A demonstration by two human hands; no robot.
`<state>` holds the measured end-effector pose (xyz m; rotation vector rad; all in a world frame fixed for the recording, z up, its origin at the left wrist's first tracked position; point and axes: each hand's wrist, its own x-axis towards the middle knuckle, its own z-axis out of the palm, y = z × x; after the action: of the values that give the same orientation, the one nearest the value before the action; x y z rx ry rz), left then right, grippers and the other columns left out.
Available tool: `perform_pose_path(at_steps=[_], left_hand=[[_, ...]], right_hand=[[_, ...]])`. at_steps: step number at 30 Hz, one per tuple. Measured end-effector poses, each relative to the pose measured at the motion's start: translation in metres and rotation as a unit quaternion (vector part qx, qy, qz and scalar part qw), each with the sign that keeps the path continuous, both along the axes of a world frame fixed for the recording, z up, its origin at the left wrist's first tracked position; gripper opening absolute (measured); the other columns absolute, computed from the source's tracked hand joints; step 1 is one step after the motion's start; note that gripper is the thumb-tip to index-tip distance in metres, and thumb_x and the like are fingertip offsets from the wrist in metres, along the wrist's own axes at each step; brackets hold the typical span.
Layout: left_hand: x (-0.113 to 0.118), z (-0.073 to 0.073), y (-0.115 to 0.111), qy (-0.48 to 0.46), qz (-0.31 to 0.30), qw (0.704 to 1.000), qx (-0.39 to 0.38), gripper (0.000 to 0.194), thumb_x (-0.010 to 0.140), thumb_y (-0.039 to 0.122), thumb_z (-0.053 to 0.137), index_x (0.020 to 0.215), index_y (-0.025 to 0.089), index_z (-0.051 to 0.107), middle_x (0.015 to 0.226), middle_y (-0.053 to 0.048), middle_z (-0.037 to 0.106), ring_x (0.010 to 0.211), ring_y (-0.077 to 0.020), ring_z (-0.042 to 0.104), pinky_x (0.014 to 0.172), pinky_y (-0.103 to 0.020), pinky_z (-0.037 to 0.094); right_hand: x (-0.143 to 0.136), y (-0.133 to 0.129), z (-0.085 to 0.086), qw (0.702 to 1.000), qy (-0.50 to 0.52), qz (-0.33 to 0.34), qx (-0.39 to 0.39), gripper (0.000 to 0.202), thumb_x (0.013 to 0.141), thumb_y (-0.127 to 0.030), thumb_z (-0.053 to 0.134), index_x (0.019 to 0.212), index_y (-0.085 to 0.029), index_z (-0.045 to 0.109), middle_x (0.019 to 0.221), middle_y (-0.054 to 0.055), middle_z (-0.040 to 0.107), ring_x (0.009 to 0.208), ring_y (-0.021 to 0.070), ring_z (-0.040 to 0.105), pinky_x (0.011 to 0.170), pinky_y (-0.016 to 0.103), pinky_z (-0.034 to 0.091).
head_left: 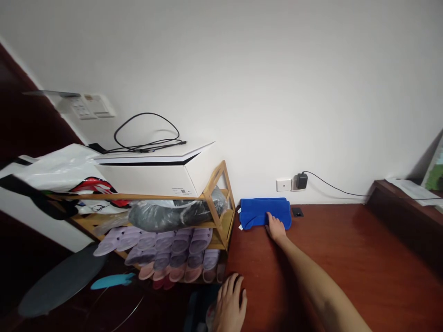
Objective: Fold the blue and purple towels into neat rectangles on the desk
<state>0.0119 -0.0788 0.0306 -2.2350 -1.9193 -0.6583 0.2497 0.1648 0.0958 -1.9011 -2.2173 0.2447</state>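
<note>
A folded blue cloth [254,212] with small white tags at its left edge lies on the reddish-brown desk against the wall. My right hand [276,227] reaches across to the cloth's near edge, its fingers together on top and its thumb close to that edge. A crease runs through the cloth to the left of the fingers. Near the desk's left edge, my left hand [230,299] rests with its fingers stretched out and nothing held.
Left of the desk [332,258] stands a wooden rack [221,207] with slippers [173,242], a white box [152,179] and a black cable [148,147]. A black plug adapter [302,180] sits in the wall socket. Papers [411,188] lie on a raised ledge at right.
</note>
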Motion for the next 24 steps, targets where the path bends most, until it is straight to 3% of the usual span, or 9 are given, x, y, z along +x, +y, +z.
perform_pose_path(at_steps=[4,7,11,13,16,18,21,24], left_hand=[[0.000,0.000,0.000,-0.006,0.001,1.000,-0.003,0.039,0.100,0.029,0.048,0.135,0.028,0.066,0.141,-0.005,0.067,0.130,-0.0258,0.062,0.108,-0.044,0.052],[0.000,0.000,0.001,-0.006,0.000,1.000,-0.011,0.040,0.100,0.028,0.047,0.135,0.028,0.066,0.142,-0.005,0.066,0.131,-0.0259,0.060,0.109,-0.045,0.050],[0.001,-0.003,0.004,-0.013,-0.003,1.000,-0.005,0.039,0.099,0.026,0.047,0.133,0.026,0.066,0.140,-0.006,0.067,0.130,-0.0261,0.060,0.110,-0.046,0.048],[0.000,-0.002,0.006,-0.022,-0.009,1.000,0.001,0.040,0.099,0.028,0.048,0.135,0.026,0.065,0.137,-0.007,0.068,0.129,-0.0264,0.060,0.111,-0.046,0.048],[0.001,0.007,0.007,-0.042,-0.026,0.999,0.009,0.052,0.096,0.032,0.055,0.148,0.027,0.055,0.140,-0.008,0.066,0.131,-0.0275,0.059,0.112,-0.047,0.047],[0.004,0.018,0.003,-0.056,-0.042,0.998,0.007,0.064,0.093,0.032,0.059,0.156,0.029,0.045,0.147,-0.008,0.061,0.134,-0.0277,0.057,0.113,-0.048,0.047],[0.019,0.035,-0.014,-0.063,-0.100,0.993,-0.008,0.056,0.092,0.027,0.060,0.148,0.034,0.055,0.154,-0.007,0.055,0.137,-0.0281,0.056,0.113,-0.048,0.048],[0.047,0.041,-0.044,-0.083,-0.173,0.981,-0.035,0.034,0.093,0.023,0.059,0.122,0.033,0.073,0.144,-0.006,0.065,0.134,-0.0277,0.059,0.116,-0.049,0.046]], right_hand=[[-0.006,-0.005,0.009,1.000,0.010,0.000,-0.002,0.035,0.100,-0.022,0.050,0.134,-0.021,0.060,0.122,0.012,0.068,0.109,0.0239,0.062,0.087,0.032,0.043],[-0.006,-0.034,0.020,0.999,0.017,0.020,0.021,0.024,0.101,-0.022,0.048,0.116,-0.021,0.066,0.121,0.011,0.066,0.110,0.0234,0.061,0.090,0.032,0.044],[0.007,-0.117,0.025,0.980,0.089,0.080,0.156,0.018,0.100,-0.022,0.047,0.108,-0.022,0.063,0.124,0.011,0.064,0.110,0.0242,0.060,0.097,0.035,0.045],[0.016,-0.172,0.023,0.961,0.139,0.112,0.210,0.014,0.099,-0.022,0.048,0.103,-0.023,0.061,0.111,0.008,0.068,0.101,0.0234,0.063,0.091,0.034,0.048],[0.024,-0.253,0.022,0.956,0.192,0.140,0.172,0.009,0.097,-0.021,0.050,0.098,-0.026,0.058,0.086,0.000,0.070,0.078,0.0184,0.067,0.074,0.028,0.048],[0.027,-0.297,0.029,0.954,0.225,0.148,0.129,0.009,0.095,-0.019,0.051,0.098,-0.027,0.056,0.083,-0.004,0.071,0.073,0.0159,0.069,0.069,0.025,0.047],[0.037,-0.338,0.048,0.945,0.274,0.140,0.116,0.010,0.094,-0.019,0.052,0.099,-0.027,0.056,0.088,-0.004,0.071,0.080,0.0149,0.071,0.074,0.023,0.050],[0.062,-0.354,0.063,0.936,0.307,0.113,0.130,0.008,0.094,-0.022,0.053,0.097,-0.027,0.058,0.090,-0.002,0.070,0.083,0.0151,0.070,0.079,0.024,0.052]])
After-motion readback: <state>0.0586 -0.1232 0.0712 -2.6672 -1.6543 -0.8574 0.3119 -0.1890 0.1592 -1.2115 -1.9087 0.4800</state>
